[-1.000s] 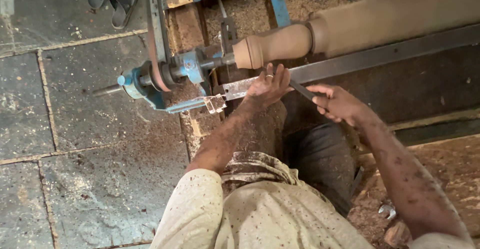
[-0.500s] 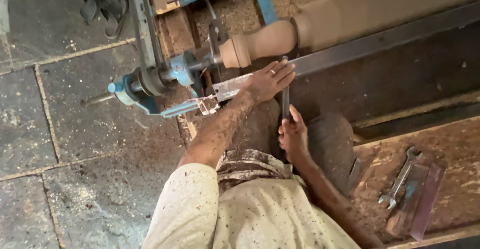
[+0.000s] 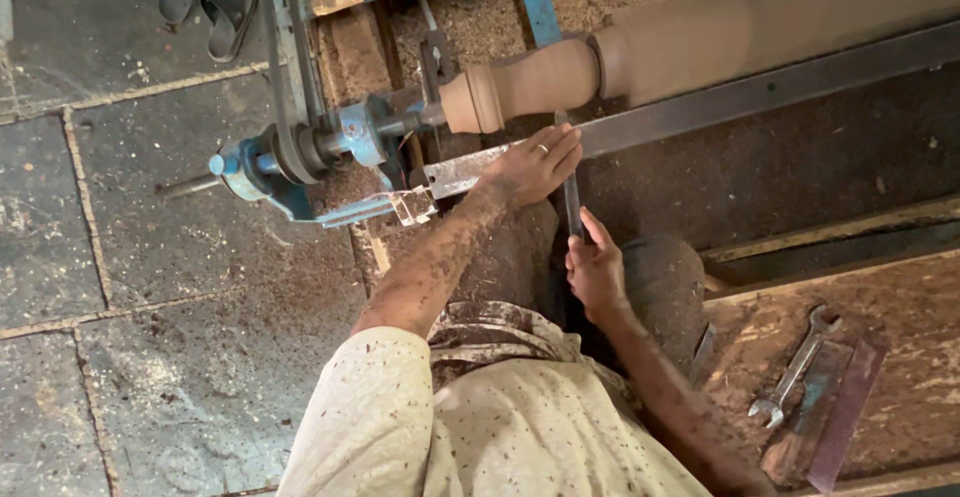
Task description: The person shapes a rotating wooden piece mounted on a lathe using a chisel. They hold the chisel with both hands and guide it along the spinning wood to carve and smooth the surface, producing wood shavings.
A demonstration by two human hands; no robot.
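A long turned wooden piece [image 3: 700,47] is mounted on a blue lathe [image 3: 320,147]. My left hand [image 3: 535,162] lies palm down on the grey metal tool rest bar [image 3: 760,92], fingers together over a dark turning chisel [image 3: 570,192]. My right hand [image 3: 595,272] grips the chisel's handle end, just below the left hand. The chisel's tip points up at the narrow neck of the wood near its rounded end [image 3: 475,97]. Both forearms are speckled with wood dust.
A belt [image 3: 285,57] runs over the lathe pulley. A pair of dark sandals [image 3: 210,2] lies on the stone floor at top left. An open-ended wrench [image 3: 795,367] and flat tools rest on a wooden board [image 3: 900,357] at lower right. Sawdust covers the area.
My right hand has swung in from the right and taken the chisel upright under the left hand. The view has shifted, bringing the wrench and board into sight.
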